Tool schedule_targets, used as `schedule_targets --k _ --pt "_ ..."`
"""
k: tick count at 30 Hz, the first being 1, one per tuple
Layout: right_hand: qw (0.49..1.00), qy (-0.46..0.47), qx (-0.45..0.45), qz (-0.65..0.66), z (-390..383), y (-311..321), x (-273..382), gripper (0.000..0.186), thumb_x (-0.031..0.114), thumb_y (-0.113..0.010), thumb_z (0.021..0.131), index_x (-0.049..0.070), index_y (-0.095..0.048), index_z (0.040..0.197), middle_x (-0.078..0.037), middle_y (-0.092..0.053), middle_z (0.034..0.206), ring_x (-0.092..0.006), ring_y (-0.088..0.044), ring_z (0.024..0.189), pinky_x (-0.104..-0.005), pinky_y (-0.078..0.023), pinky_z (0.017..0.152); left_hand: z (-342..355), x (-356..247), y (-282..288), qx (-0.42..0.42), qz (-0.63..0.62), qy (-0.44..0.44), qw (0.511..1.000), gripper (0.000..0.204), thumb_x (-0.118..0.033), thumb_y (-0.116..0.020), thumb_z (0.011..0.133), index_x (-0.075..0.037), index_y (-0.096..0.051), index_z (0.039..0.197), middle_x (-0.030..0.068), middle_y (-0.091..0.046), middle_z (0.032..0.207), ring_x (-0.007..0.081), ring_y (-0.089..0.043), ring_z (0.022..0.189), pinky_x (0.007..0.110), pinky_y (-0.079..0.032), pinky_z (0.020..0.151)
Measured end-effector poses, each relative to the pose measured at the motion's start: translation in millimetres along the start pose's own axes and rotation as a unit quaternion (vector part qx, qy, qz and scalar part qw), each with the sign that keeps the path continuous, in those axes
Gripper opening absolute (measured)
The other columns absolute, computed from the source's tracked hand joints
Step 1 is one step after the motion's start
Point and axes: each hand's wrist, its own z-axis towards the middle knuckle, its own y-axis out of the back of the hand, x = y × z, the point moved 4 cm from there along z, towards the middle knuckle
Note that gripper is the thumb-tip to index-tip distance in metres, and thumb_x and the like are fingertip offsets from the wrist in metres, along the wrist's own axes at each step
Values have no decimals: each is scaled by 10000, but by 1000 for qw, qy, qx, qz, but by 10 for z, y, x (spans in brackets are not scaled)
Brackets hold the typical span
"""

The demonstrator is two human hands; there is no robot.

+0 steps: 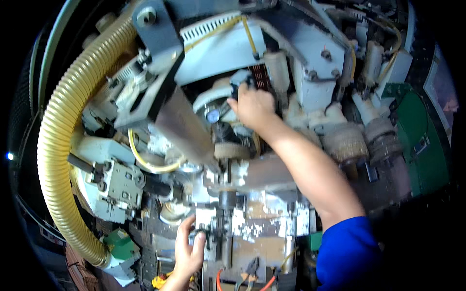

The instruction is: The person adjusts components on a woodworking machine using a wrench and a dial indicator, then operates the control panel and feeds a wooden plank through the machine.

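Your right hand (253, 106) clenches a dark knob (241, 83) beside the round gauge (212, 115); your left hand (188, 250), fingers spread, touches the machine (252, 228)

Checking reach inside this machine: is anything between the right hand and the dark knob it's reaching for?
Nothing visible. The right hand is already on the dark knob, fingers curled around it, just above the small round gauge.

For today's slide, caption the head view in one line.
Right hand grips a dark knob; left hand touches the machine's lower frame.

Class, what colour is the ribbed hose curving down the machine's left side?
Yellowish tan hose, head view.
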Motion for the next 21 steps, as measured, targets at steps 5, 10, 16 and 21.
schedule_targets --k 5,10,16,21 --pt "998 15 -42 -48 -714 813 -151 536 552 -612 974 32 -719 1052 -198 -763 959 -363 -735 855 -434 -556 793 -1218 384 21 43 -113 65 991 501 -71 -661 936 36 -535 1409 201 -612 1336 286 -623 1188 391 -514 1001" --pt "999 -30 -7 -40 -2101 1625 179 487 498 -641 979 21 -727 1031 -112 -719 825 -225 -669 749 -355 -512 728 -2329 414 243 137 -57 127 981 367 -33 -717 888 20 -648 1244 184 -688 1134 288 -678 996 359 -544 897" --pt "974 -129 71 169 -4255 1722 757 113 123 -763 924 32 -696 921 -5 -613 706 -81 -546 608 -245 -437 552 -3050 647 388 154 -58 170 972 310 -45 -731 889 -2 -679 1192 178 -704 1091 305 -706 987 373 -561 873" --pt "906 -311 155 241 -5680 1701 822 123 128 -753 931 25 -686 926 -56 -658 707 -110 -597 592 -276 -494 568 -3107 951 258 154 -54 176 971 453 -128 -767 896 2 -624 1305 208 -703 1134 343 -701 1017 399 -558 901"
